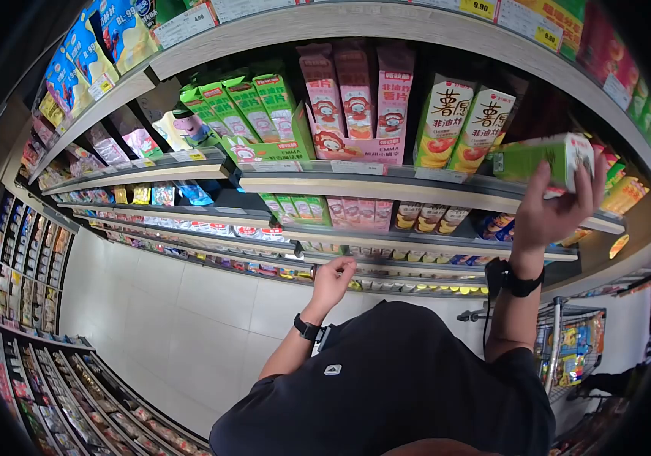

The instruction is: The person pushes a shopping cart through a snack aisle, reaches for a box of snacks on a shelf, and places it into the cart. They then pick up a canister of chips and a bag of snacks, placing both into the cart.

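Note:
My right hand (pixel 556 201) grips a green and white snack box (pixel 544 159), which lies on its side at the shelf's front edge, fingers over its end. Just left of it, upright green and white chip boxes (pixel 447 125) with a tomato picture stand on the same shelf. My left hand (pixel 333 281) hangs lower, in front of the bottom shelves, its fingers curled in and nothing visible in them. Farther left on the shelf stand pink chip boxes (pixel 356 99) in a pink display tray (pixel 363 152), and green chip boxes (pixel 246 106).
A wooden shelf edge (pixel 295 39) with price tags runs above my hands. Lower shelves (pixel 386 245) hold more snack packs. At the right, a wire shopping cart (pixel 568 342) holds bagged goods. Pale floor tiles (pixel 158 304) lie at the left, beside another shelf unit (pixel 75 387).

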